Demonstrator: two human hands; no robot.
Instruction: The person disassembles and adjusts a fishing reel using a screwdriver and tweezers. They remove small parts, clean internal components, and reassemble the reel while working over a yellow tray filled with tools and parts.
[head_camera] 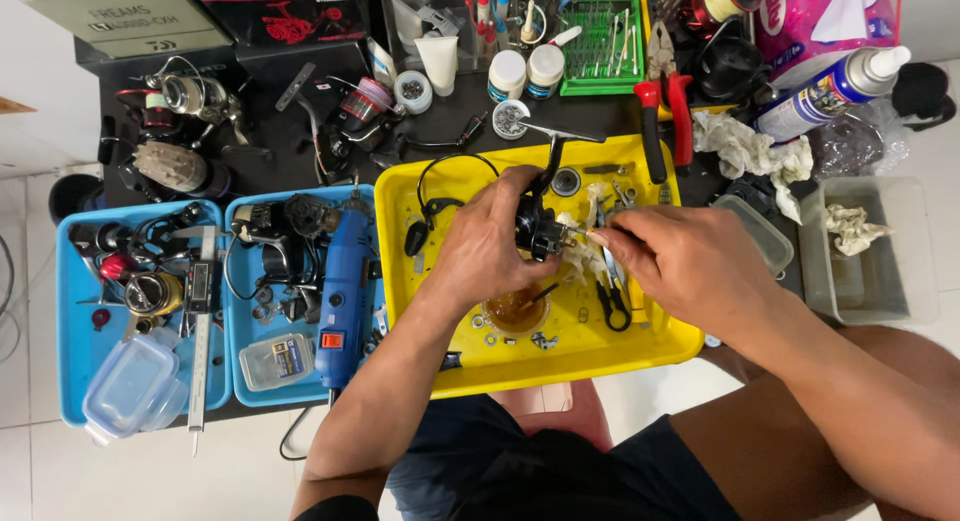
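My left hand [490, 243] grips a black fishing reel body [540, 231] over the yellow tray [560, 366]; its handle arm sticks up toward the tray's far edge. My right hand [680, 261] pinches a thin tool with a scrap of white tissue [590, 239] against the reel's side. Under the hands sit a small cup of amber liquid [515, 311], black scissors [612, 306] and loose washers and screws.
Two blue trays hold reel parts, a blue rotary tool [343, 291], a caliper [200, 311] and small clear boxes [132, 386]. Behind stand reels, jars, red-handled pliers [665, 106], a green tool rack [600, 41], a spray can [830, 86] and crumpled rags. A grey tub [870, 251] sits right.
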